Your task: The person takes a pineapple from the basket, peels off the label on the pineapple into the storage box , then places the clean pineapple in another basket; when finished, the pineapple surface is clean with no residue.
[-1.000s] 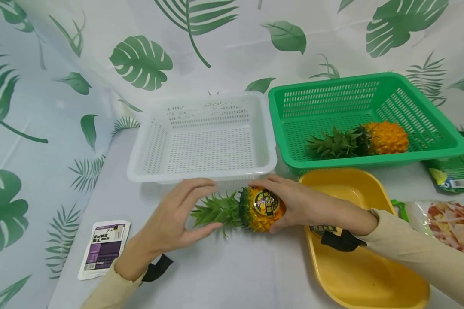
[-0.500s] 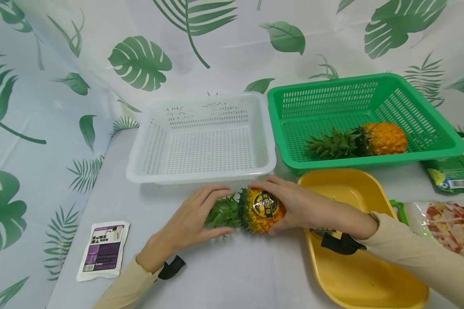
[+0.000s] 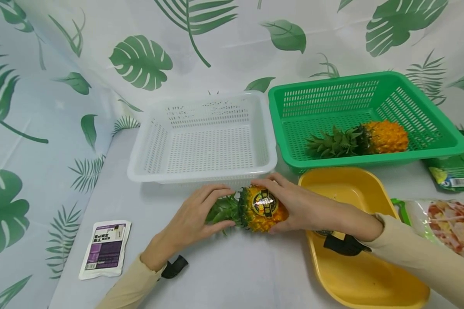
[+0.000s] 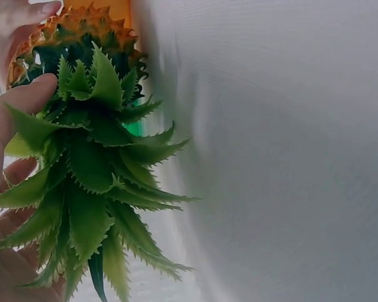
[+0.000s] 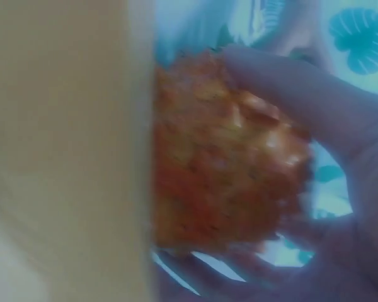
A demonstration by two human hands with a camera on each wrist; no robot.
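A small pineapple [image 3: 260,209] with a black and gold label lies on its side on the table, its leafy crown [image 3: 223,211] pointing left. My right hand [image 3: 297,204] holds the orange fruit body from the right. In the right wrist view, the thumb and fingers curve round the pineapple [image 5: 227,163]. My left hand [image 3: 191,219] grips the crown from the left. In the left wrist view, the thumb lies beside the upper leaves [image 4: 88,163] and the other fingers are partly hidden behind them.
Behind the hands stand a white basket [image 3: 202,177] and a green basket [image 3: 375,159] with another pineapple [image 3: 386,137]. A yellow tub [image 3: 367,274] sits under my right forearm. A purple-and-white packet [image 3: 105,249] lies left; a green bag [image 3: 456,171] and a clear food packet [image 3: 452,227] lie right.
My left hand has moved right and closed in round the crown. The right hand stays on the fruit body, and the pineapple has hardly moved.
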